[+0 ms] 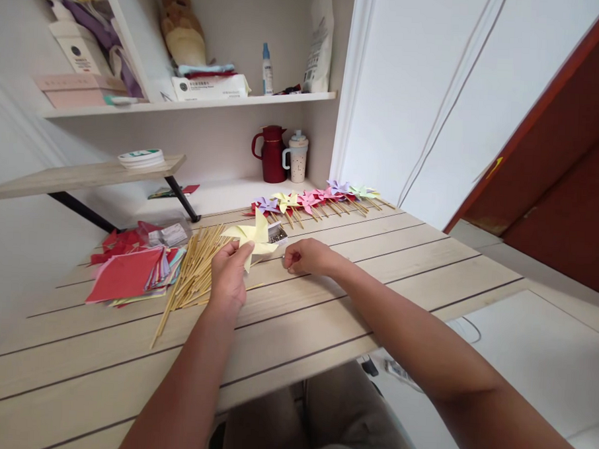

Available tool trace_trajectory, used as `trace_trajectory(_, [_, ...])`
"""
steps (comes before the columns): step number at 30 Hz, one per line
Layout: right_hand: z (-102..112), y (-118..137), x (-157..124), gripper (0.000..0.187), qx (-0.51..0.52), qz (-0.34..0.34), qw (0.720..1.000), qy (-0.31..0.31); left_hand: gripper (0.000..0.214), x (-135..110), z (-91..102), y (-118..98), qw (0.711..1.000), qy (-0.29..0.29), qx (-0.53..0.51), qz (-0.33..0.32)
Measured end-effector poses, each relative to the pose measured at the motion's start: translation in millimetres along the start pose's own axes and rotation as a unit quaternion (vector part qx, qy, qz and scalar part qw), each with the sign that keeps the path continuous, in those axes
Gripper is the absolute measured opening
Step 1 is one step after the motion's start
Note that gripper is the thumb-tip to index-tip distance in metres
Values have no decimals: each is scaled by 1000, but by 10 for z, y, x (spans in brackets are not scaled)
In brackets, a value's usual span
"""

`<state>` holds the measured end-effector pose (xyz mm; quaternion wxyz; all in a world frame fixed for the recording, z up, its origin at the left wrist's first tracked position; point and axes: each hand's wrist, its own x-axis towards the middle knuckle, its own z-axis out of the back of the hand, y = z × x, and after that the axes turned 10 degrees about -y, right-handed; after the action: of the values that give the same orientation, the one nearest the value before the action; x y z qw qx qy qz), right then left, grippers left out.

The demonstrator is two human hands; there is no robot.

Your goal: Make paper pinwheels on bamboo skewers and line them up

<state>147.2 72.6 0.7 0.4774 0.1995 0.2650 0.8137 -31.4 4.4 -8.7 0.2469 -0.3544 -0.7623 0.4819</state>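
Note:
My left hand (229, 271) pinches a pale yellow paper pinwheel (252, 232) near its middle, its folded blades standing up and out. To its right my right hand (305, 256) is closed, thumb and fingertips pressed together low over the table. A tiny shiny speck shows at those fingertips, too small to name. Just behind both hands sits a small white box (278, 234) with dark metallic bits in it. Beside my left hand lies a loose heap of thin wooden sticks (196, 266).
Finished pinwheels on sticks (310, 200) lie in a row along the table's back edge. At left are a stack of coloured paper squares (128, 273) and red paper pieces (125, 240). A dark red jug (273, 156) and a cup (297, 158) stand behind, under a shelf (210, 105).

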Motion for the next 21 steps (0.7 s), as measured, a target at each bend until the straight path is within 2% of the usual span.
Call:
trace_trajectory(11, [15, -28, -9, 25, 23, 12, 1000, 2, 28, 3, 7, 9, 1000, 3, 22, 10])
trace_trajectory(21, [40, -3, -14, 12, -3, -1, 1000, 17, 25, 11, 9, 31, 1000, 16, 21, 3])
